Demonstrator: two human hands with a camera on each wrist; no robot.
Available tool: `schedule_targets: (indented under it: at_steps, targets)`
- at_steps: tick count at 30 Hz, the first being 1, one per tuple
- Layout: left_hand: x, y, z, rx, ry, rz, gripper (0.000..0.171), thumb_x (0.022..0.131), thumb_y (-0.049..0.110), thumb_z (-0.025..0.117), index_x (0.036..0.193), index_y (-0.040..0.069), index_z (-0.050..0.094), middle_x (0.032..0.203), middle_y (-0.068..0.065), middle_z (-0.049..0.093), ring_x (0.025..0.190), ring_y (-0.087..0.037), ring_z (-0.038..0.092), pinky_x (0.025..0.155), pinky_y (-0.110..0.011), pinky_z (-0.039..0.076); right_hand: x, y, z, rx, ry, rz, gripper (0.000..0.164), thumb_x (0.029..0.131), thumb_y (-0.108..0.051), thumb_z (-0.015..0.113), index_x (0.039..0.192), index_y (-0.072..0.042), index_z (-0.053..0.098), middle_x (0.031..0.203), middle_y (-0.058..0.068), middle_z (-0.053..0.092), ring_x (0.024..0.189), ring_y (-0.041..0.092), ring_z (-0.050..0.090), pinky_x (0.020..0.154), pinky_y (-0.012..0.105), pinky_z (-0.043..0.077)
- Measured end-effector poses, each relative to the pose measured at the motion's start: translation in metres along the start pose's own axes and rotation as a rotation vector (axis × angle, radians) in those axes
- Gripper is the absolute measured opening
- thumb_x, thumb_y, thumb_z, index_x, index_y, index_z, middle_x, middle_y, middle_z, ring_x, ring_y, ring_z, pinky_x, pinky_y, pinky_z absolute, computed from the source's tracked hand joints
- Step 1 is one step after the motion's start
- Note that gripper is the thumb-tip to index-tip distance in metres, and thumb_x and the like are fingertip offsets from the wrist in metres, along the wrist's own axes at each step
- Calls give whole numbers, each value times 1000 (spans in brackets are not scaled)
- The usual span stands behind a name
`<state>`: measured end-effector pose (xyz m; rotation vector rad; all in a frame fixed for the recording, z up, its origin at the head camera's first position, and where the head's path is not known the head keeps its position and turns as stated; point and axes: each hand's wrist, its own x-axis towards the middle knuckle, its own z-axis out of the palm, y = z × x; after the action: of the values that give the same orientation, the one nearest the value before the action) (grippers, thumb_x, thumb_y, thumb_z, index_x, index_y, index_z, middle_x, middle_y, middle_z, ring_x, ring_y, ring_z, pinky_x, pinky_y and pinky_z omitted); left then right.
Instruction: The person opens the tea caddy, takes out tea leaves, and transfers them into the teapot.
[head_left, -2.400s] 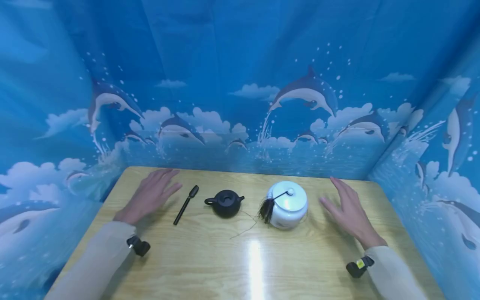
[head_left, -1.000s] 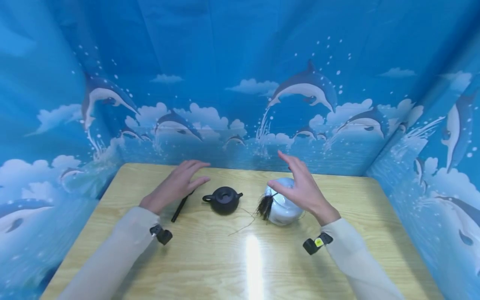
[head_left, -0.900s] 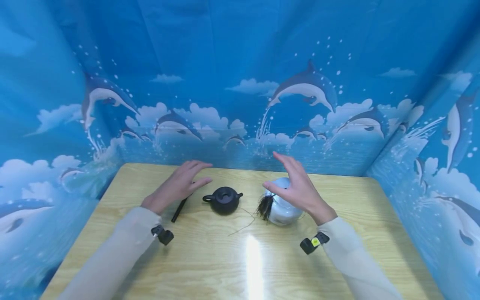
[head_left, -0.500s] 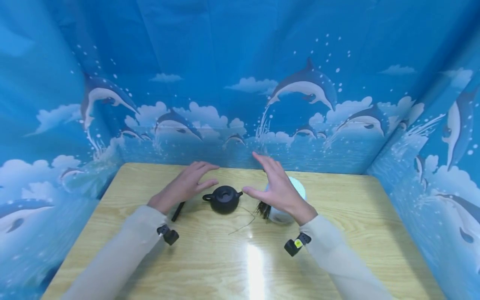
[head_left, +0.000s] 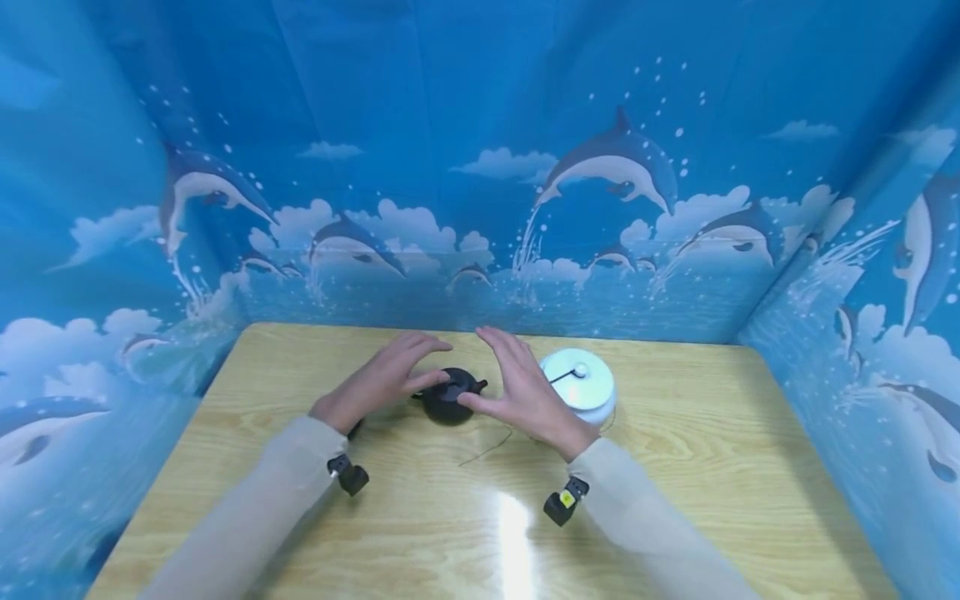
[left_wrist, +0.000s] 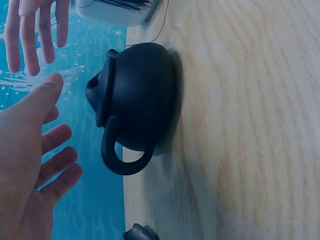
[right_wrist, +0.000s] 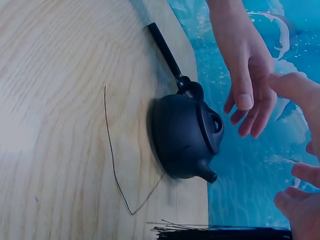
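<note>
A small black teapot (head_left: 444,407) with a lid, side handle and short spout stands upright on the table. My left hand (head_left: 390,377) is just above its handle side, fingers extended and thumb overlapping the lid in the head view. My right hand (head_left: 523,398) is over the spout side, its thumb and fingers spread. In the left wrist view, a gap shows between the left fingers and the teapot (left_wrist: 140,95). Neither hand holds anything. A slim black-handled tool (right_wrist: 165,50) lies beyond the teapot's handle, mostly hidden under my left arm in the head view.
A white lidded jar (head_left: 588,387) stands right of the teapot, partly behind my right hand. A black tassel (right_wrist: 225,233) hangs from its knob cord. A thin string (head_left: 487,450) trails over the wooden table (head_left: 420,517). Blue dolphin-print curtains (head_left: 420,167) border the table.
Both hands have moved inward to the teapot, the right one crossing leftward over the jar, whose lid shows again. Teapot and jar have stayed in place.
</note>
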<state>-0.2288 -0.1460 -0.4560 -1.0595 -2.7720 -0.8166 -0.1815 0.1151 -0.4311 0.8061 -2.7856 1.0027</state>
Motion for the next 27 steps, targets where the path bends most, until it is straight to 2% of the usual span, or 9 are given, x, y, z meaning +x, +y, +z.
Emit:
schedule_targets:
  at_steps: [5,9,13,17,22,27]
  targets:
    - [-2,-2,5,3,-11,14,54,99,48,62,142,15,57,142,0,56,134,-22,48,112,-50,39,2,1,13,16,-1,-2,94,88,-52,76,160,-18,26,165,3,26,150,25,25,117,56,29]
    - [-3,-4,9,7,-9,30,55,98,48,63,142,15,57,141,-1,57,134,-22,49,112,-50,39,0,6,29,22,-17,44,92,90,-46,76,160,-18,25,164,6,27,150,26,25,117,54,30]
    - [-3,-5,13,17,-19,35,54,97,48,65,140,15,59,139,-2,59,133,-22,50,112,-47,40,-5,13,44,25,-32,82,89,91,-43,76,159,-16,27,162,7,30,147,28,30,116,52,33]
    - [-4,-7,16,12,-32,30,53,96,49,66,137,17,61,135,0,61,130,-20,51,111,-45,41,-7,17,53,30,-26,78,86,91,-41,77,157,-12,31,157,11,35,143,31,36,113,52,37]
    - [-5,-9,19,-19,-37,26,45,96,47,67,131,19,65,129,4,64,126,-17,54,109,-44,42,-6,20,60,29,-21,92,81,91,-40,77,154,-11,36,153,11,41,139,31,41,112,50,40]
    - [-5,-10,23,-36,-40,27,32,99,39,66,124,20,68,127,4,65,125,-17,55,109,-44,43,-5,24,65,29,-41,109,77,91,-36,78,152,-11,40,148,8,46,136,24,45,113,43,39]
